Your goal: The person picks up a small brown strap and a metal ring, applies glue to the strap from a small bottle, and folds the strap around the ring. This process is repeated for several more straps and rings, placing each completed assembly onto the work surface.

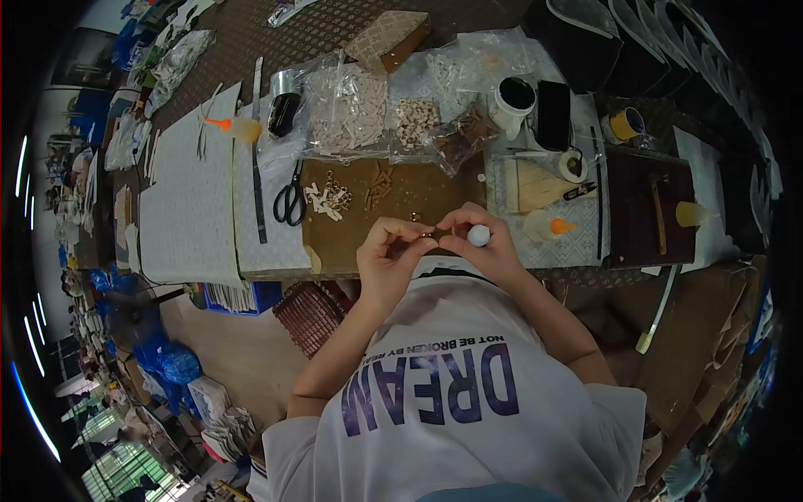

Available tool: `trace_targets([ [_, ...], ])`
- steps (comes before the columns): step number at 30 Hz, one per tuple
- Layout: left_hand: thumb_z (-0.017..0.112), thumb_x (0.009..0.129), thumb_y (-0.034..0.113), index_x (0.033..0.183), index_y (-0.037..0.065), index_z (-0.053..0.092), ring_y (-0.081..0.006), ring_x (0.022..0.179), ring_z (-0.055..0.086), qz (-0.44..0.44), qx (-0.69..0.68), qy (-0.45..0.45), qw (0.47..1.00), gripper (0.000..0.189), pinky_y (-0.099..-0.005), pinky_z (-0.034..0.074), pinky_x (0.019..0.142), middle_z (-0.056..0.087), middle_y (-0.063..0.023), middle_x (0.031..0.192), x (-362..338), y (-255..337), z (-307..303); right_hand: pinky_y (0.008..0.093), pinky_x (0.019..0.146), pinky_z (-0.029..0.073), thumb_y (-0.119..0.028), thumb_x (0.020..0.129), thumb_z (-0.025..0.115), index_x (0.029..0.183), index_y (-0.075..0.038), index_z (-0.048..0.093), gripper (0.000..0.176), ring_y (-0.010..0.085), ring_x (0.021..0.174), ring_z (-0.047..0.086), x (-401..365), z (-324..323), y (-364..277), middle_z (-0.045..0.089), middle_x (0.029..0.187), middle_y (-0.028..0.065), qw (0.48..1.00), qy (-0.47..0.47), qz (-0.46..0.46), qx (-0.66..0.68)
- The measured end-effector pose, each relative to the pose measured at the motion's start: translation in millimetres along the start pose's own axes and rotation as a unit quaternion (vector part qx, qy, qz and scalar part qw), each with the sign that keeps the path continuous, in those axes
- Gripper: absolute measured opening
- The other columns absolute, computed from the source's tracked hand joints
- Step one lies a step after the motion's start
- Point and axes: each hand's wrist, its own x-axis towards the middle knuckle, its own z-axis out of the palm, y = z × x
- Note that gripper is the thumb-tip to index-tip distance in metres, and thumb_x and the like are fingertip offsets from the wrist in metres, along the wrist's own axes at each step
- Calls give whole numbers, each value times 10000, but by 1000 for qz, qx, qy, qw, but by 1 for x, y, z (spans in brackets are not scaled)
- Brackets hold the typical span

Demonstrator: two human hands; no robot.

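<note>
My left hand [391, 253] is closed, pinching a small gold-coloured metal piece [427, 235] between thumb and fingertips. My right hand [489, 251] meets it at the same piece with thumb and forefinger, while a white, round-ended object [478, 235], perhaps a small bottle or tube, sits in its curled fingers. Just beyond the fingertips another small gold piece [415, 217] lies on the brown work board [335, 243]. On that board, left of my hands, are gold rings [336, 197], pale strips [322, 203] and brown strips [379, 186].
Black scissors [290, 201] and a metal ruler [258, 159] lie at the left. Behind are plastic bags of pale pieces [351, 105], a white mug [508, 109] and a black phone [553, 115]. An orange-tipped bottle [548, 226] is near my right hand; a hammer [658, 213] lies farther right.
</note>
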Motion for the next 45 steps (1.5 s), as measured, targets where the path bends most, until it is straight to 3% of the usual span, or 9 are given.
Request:
trace_targets([
  [22, 625, 762, -131, 850, 22, 481, -121, 823, 604, -5, 10, -22, 1000, 227, -240, 517, 730, 612, -89, 902, -3, -8, -9, 217, 615, 398, -40, 780, 677, 859, -39, 609, 104, 76, 685, 493, 1, 1, 4, 512, 792, 1, 999, -43, 7, -12],
  [40, 643, 760, -109, 905, 21, 486, -130, 862, 591, -30, -84, -24, 996, 250, -250, 502, 774, 604, -87, 941, 2, -16, -8, 216, 618, 358, 14, 772, 589, 796, -25, 535, 71, 86, 696, 453, 3, 8, 14, 478, 802, 6, 1000, -21, -5, -2],
  [42, 602, 832, -21, 949, 15, 495, -139, 859, 598, -31, -103, -29, 994, 163, -272, 506, 773, 608, -85, 941, 7, -18, -15, 210, 612, 341, 34, 764, 571, 782, -23, 522, 77, 78, 684, 434, 7, 10, 10, 465, 782, -3, 1000, -11, -14, -6],
  [44, 567, 882, 53, 964, 14, 501, -135, 851, 599, -56, -130, -16, 990, 113, -276, 506, 761, 611, -82, 937, 24, -19, -31, 208, 610, 332, 44, 760, 568, 774, -23, 516, 86, 63, 683, 414, 8, 8, 14, 452, 768, -11, 999, 16, 41, 25],
  [45, 513, 930, 161, 986, 18, 527, -130, 826, 602, -32, -76, 7, 997, 155, -280, 503, 741, 619, -74, 919, 40, -27, -48, 201, 581, 328, 53, 761, 558, 760, -29, 509, 96, 51, 653, 405, 9, 8, 15, 439, 763, -20, 998, 34, 40, 41],
])
